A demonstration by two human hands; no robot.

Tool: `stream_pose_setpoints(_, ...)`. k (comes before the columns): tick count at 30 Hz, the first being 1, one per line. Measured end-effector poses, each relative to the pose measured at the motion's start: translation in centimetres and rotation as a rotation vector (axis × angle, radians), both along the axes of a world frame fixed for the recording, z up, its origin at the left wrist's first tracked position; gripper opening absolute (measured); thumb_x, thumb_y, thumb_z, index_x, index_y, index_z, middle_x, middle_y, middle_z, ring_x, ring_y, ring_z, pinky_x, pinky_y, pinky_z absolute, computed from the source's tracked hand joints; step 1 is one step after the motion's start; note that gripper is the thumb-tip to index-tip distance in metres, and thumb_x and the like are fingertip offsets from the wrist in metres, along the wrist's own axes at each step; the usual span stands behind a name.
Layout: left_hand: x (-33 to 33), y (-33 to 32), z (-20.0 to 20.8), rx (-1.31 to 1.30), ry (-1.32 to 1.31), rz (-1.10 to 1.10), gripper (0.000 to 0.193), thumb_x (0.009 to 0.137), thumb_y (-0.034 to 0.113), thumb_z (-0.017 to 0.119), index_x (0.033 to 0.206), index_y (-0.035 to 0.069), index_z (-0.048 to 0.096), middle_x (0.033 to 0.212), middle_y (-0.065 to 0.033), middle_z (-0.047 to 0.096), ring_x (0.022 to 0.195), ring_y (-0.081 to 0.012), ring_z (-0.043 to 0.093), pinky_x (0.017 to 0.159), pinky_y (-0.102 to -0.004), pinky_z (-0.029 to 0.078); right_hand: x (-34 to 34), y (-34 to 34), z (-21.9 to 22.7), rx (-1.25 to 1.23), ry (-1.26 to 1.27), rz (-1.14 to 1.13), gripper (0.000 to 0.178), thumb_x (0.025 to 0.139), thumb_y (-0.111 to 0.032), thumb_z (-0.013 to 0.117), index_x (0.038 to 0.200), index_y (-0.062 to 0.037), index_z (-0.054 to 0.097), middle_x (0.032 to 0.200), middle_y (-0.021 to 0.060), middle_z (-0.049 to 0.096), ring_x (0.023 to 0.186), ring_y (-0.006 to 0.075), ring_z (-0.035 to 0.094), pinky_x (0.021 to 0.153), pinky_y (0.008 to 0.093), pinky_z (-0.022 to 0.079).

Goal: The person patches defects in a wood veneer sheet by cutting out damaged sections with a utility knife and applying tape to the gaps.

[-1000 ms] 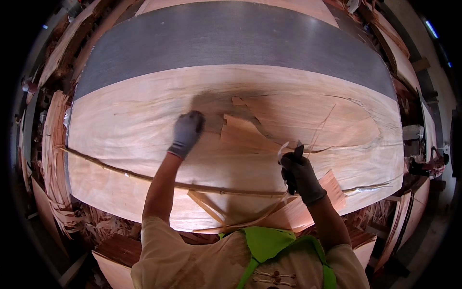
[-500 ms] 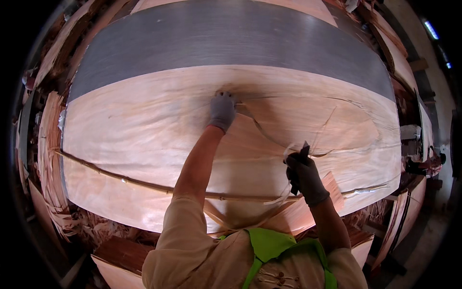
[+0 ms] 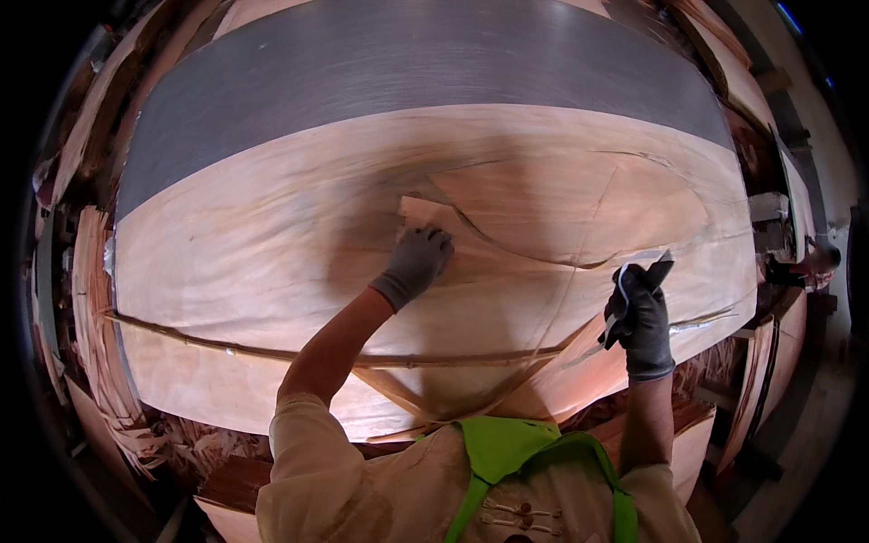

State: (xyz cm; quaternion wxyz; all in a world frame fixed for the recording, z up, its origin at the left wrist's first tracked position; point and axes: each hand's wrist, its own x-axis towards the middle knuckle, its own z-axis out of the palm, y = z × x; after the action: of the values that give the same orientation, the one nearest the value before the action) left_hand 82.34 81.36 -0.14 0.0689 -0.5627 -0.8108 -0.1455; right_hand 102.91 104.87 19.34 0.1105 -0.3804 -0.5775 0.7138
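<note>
A large pale wood veneer sheet (image 3: 217,262) lies in front of me, rippled, with a long curved split on its right half. My left hand (image 3: 418,264), in a grey glove, is closed on the veneer near the split's left end. Just beyond its fingers a small veneer flap (image 3: 425,212) is raised. To the right, above the sheet's near right part, my right hand (image 3: 644,317) is gloved and closed round a dark, flat knife-like tool (image 3: 661,267) with a pointed end. A pale edge shows along that tool; its exact kind is unclear.
A thin bamboo-like stick (image 3: 434,362) lies across the sheet near me. Beyond the veneer is a dark grey smooth surface (image 3: 434,63). Veneer scraps (image 3: 95,299) stand at the left, and shreds lie below the near edge. Another person (image 3: 810,267) is at the far right.
My left hand has come nearer to me, and a veneer flap now shows beyond its fingers. My right hand has moved right with the tool, away from the split.
</note>
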Motion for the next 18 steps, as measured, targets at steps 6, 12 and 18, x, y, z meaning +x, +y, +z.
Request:
stream_pose_setpoints(6,-0.4,0.5,-0.5,0.038,0.021,-0.058,0.008,0.075,0.014,0.056,0.079,0.011,0.062,0.077,-0.0055,0.058,0.077,-0.0235,0.057,0.066,-0.0381,0.043,0.5,-0.2,4.1,0.093,0.254,-0.059,0.013,0.087,-0.014,0.058,0.093,-0.0028,0.057,0.058,0.0042,0.051,0.039,0.0099,0.041,0.034,0.0201,0.029)
stream_pose_setpoints(12,8.1,-2.1,3.6,-0.141,-0.238,-0.207,0.011,0.072,0.014,0.057,0.079,0.012,0.065,0.076,-0.0081,0.060,0.070,-0.0247,0.057,0.067,-0.0390,0.043,-0.8,-1.9,4.7,0.107,0.038,0.028,0.012,0.084,-0.016,0.064,0.079,-0.0079,0.057,0.051,-0.0003,0.047,0.037,0.0090,0.042,0.035,0.0215,0.031)
stream_pose_setpoints(18,7.0,-3.4,6.4,-0.453,-0.977,-0.378,0.025,0.086,0.024,0.056,0.108,0.012,0.063,0.098,-0.0129,0.064,0.085,-0.0295,0.062,0.075,-0.0387,0.049,-6.3,-4.3,-3.8,-0.264,-0.211,0.329,0.016,0.087,-0.022,0.057,0.081,-0.0070,0.056,0.051,-0.0005,0.046,0.035,0.0089,0.039,0.034,0.0224,0.030)
